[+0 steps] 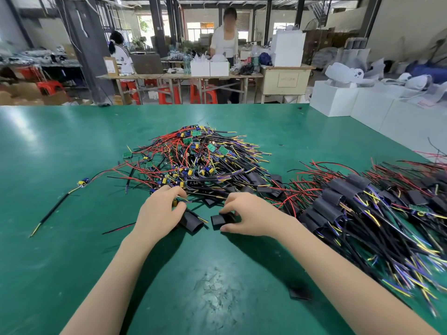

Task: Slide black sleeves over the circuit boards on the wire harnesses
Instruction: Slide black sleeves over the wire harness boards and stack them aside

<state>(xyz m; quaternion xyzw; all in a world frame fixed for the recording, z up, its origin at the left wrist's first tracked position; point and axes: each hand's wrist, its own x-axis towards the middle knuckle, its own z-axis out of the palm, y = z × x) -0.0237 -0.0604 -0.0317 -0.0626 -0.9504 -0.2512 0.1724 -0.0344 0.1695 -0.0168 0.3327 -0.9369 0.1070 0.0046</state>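
Left hand (160, 211) fingers pinch board (175, 202); right hand (244, 213) pinches sleeve (219, 221) at 3 o'clock. Sleeve looks light, floppy: grip near mouth.

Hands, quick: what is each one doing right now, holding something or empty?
Left hand: fingers curled, pinching a wire harness at its board end, with a black sleeve beneath.
Right hand: fingers curled, pinching a loose black sleeve on the green table.

The left hand (161, 209) covers the board it holds, so only a yellow part and a sleeve (192, 222) end show. The right hand's (246, 213) fingers hide most of another sleeve (217, 221). The sleeved pile (377, 209) blurs toward the right edge (and is cut off there).
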